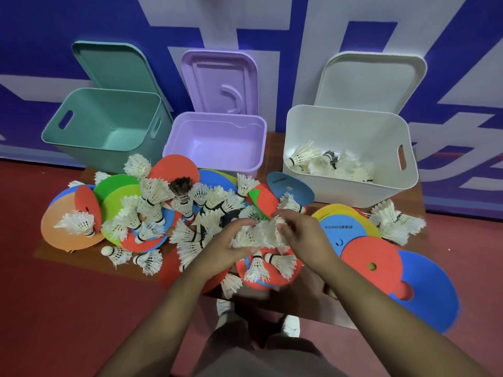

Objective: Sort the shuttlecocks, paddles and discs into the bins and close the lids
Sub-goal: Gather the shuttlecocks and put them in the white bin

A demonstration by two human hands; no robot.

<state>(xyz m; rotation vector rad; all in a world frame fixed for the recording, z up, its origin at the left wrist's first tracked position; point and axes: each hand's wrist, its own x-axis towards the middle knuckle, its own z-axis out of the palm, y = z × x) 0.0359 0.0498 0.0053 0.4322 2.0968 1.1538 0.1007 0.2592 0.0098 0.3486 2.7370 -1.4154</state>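
White feathered shuttlecocks (152,191) lie scattered over coloured flat discs (367,259) on a low brown table (307,308). At the middle, my left hand (231,243) and my right hand (302,232) together grip a bunch of shuttlecocks (261,234) just above the pile. At the back stand three open bins: a green bin (103,126) and a purple bin (217,142), both bare inside, and a white bin (351,148) holding several shuttlecocks (326,161). No paddle is plainly visible.
Each bin's lid leans upright against the blue and white wall behind it: green lid (114,66), purple lid (220,80), white lid (373,80). Red floor surrounds the table. My feet in white shoes (291,325) stand at the table's near edge.
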